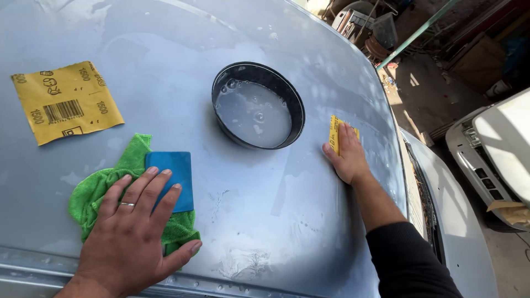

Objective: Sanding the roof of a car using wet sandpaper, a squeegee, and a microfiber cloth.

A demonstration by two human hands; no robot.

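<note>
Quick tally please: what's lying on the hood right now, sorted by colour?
Yellow: 2, the sandpaper sheet lying loose and the sandpaper piece under the right hand
Green: 1, the cloth under the left hand
Blue: 1, the pad on the cloth
Black: 1, the round pan of cloudy water
Total: 5

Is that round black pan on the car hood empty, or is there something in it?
Partly filled. The black pan sits upright on the hood holding cloudy water with a few bubbles, its level below the rim.
</note>
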